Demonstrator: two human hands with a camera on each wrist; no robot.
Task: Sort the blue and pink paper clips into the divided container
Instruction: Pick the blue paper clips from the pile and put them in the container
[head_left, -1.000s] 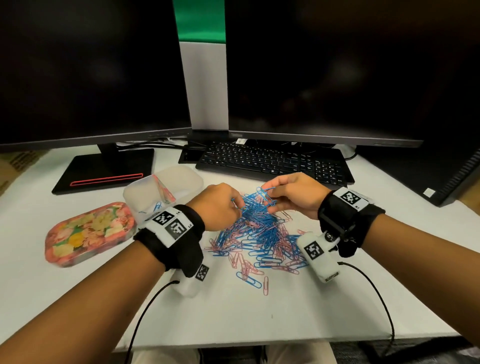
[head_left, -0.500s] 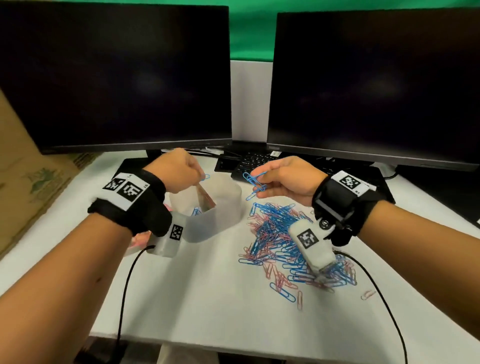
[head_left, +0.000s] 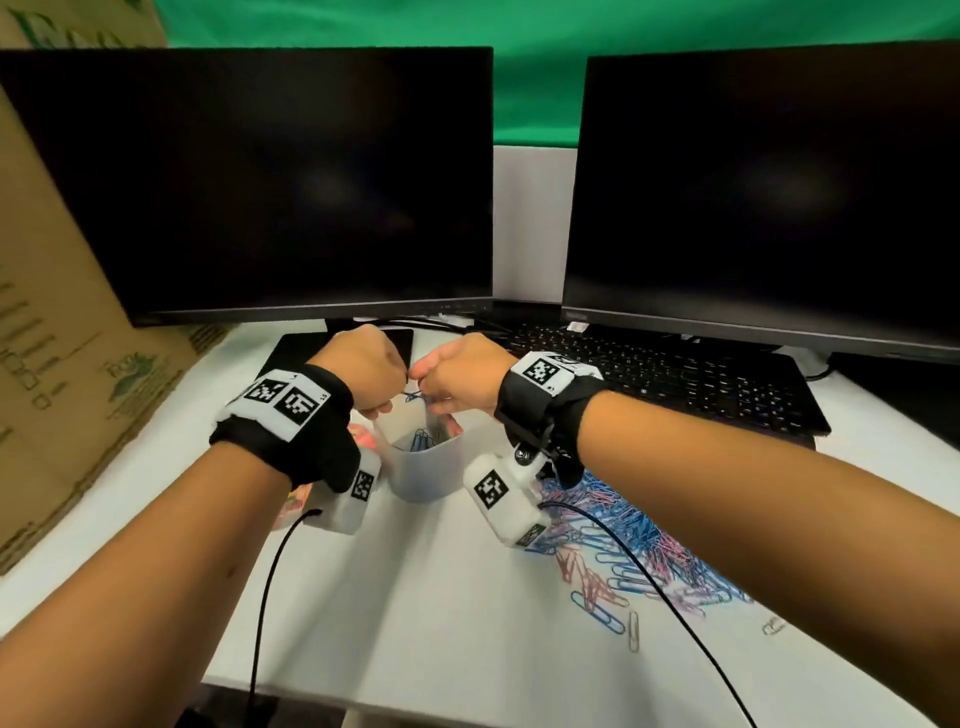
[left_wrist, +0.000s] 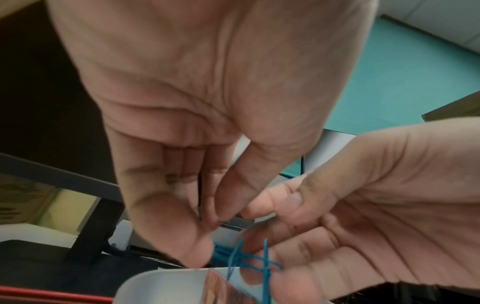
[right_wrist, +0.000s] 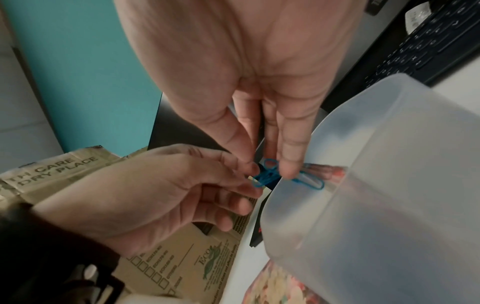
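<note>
Pinching a tangle of blue paper clips from both sides: right hand fingertips grip it at 3 o'clock, left hand fingertips at 9 o'clock. Tangle hangs just over rim of translucent divided container, blue clips already inside. Mixed blue and pink clip pile lies on white worktop at container's 4 o'clock. Floral lid beside container at 8 o'clock.

Since a second ago both hands have left the pile for the container. Left hand and right hand now meet above it, seemingly both pinching tangled blue clips.
</note>
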